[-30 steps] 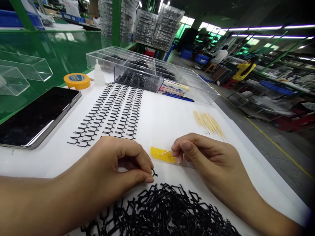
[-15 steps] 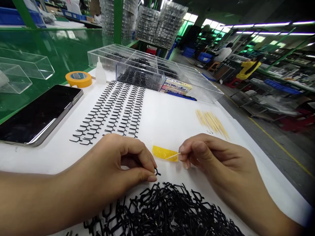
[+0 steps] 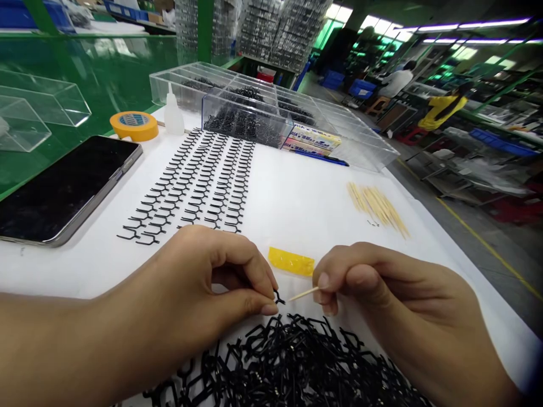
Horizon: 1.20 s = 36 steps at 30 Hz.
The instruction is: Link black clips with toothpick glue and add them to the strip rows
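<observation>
Between the thumb and fingertips of my left hand [image 3: 229, 277] is a small black Y-shaped part [image 3: 279, 298], its forked end sticking out to the right. My right hand [image 3: 382, 288] pinches a wooden toothpick [image 3: 304, 293], whose tip points left and stops a little short of the black part. Just behind both hands lies a yellow tape strip [image 3: 291, 261] with small glossy spots on it. A heap of the same black forked parts [image 3: 292, 362] spreads below my hands. Several neat rows of these parts [image 3: 203, 181] lie beyond my left hand.
Spare toothpicks [image 3: 377, 206] lie at the right. A phone [image 3: 68, 189], an orange tape roll [image 3: 134, 125] and a white dropper bottle [image 3: 173, 113] stand at the left. Behind are a clear divided box [image 3: 339, 121], small cartons [image 3: 311, 139] and a blue pen [image 3: 322, 158]. Two people sit farther off.
The toothpick has come off the yellow strip and moved toward me, its tip now close to the black part. My left hand keeps its pinch. The view has shifted slightly.
</observation>
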Each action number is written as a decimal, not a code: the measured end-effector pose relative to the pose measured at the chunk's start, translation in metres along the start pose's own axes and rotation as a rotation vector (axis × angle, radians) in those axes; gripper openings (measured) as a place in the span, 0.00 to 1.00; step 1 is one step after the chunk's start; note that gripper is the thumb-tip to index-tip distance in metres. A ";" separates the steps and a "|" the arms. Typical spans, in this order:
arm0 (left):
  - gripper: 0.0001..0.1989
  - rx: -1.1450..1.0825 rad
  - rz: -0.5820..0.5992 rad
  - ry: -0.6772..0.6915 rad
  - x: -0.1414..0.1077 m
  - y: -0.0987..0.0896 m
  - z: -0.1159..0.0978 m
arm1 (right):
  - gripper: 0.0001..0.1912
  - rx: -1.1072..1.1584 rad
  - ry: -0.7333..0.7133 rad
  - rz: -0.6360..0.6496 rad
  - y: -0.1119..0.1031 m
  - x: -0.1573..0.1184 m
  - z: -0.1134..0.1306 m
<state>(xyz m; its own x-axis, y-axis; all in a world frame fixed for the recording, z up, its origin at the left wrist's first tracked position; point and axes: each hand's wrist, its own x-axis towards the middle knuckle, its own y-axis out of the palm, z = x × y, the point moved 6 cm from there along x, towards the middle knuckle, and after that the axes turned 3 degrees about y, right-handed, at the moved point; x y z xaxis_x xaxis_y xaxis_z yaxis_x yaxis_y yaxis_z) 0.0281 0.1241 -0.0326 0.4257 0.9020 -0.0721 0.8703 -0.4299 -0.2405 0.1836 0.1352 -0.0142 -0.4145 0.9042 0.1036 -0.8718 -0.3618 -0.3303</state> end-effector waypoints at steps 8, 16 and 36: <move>0.05 -0.008 -0.001 0.000 0.000 0.000 -0.001 | 0.12 0.004 0.025 0.009 -0.001 -0.001 -0.001; 0.06 -0.011 -0.012 0.002 0.002 -0.001 -0.001 | 0.13 -0.016 0.018 -0.006 -0.001 0.000 0.002; 0.03 0.000 -0.027 0.003 0.003 -0.002 -0.003 | 0.13 -0.326 -0.035 -0.214 -0.017 0.011 0.003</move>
<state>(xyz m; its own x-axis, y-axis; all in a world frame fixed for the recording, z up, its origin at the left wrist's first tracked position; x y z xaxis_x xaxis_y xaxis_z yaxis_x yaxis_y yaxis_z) 0.0282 0.1274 -0.0290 0.4031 0.9130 -0.0626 0.8812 -0.4057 -0.2426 0.1933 0.1508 -0.0046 -0.2460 0.9411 0.2320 -0.8128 -0.0699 -0.5783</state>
